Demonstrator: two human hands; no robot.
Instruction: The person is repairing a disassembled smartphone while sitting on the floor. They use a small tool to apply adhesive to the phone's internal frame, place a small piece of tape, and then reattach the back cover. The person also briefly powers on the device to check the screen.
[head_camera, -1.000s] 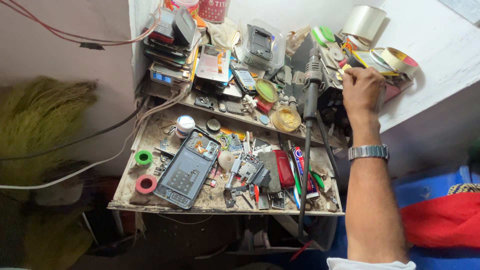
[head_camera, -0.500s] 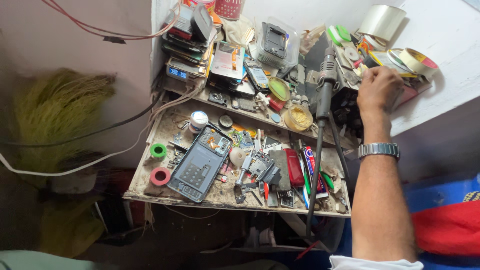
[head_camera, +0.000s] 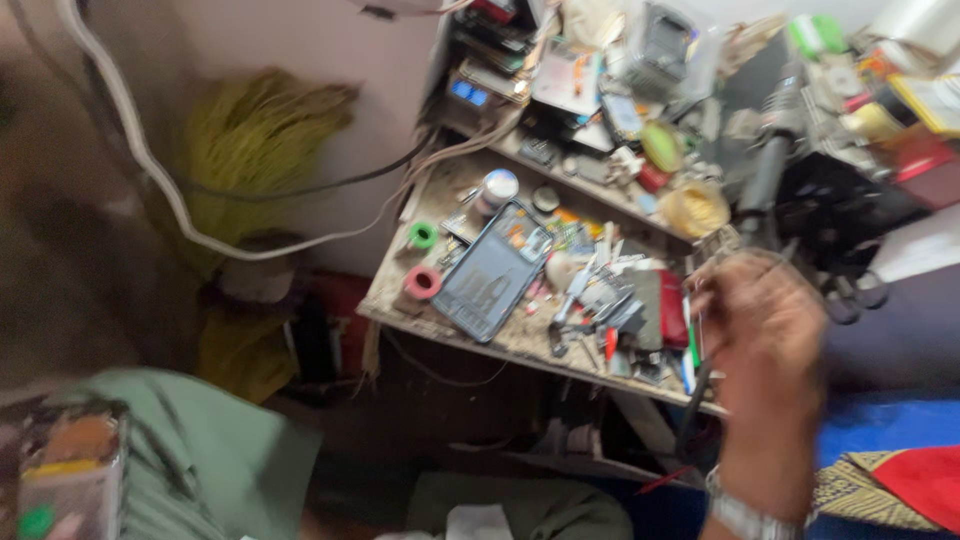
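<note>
1. Over the cluttered surface (head_camera: 400, 305), head view: your right hand (head_camera: 765, 330) hovers blurred at about 4 o'clock; whether its grip is closed, you cannot tell.
2. Nearest it, at its 9 o'clock, lie red and green pens (head_camera: 690, 340).
3. At 9 o'clock from those lies a dark opened phone (head_camera: 492, 272); your left hand is out of view.

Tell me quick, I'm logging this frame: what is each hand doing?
Left hand: not in view.
Right hand: blurred, fingers curled above the cluttered workbench; whether it holds anything cannot be told.
</note>
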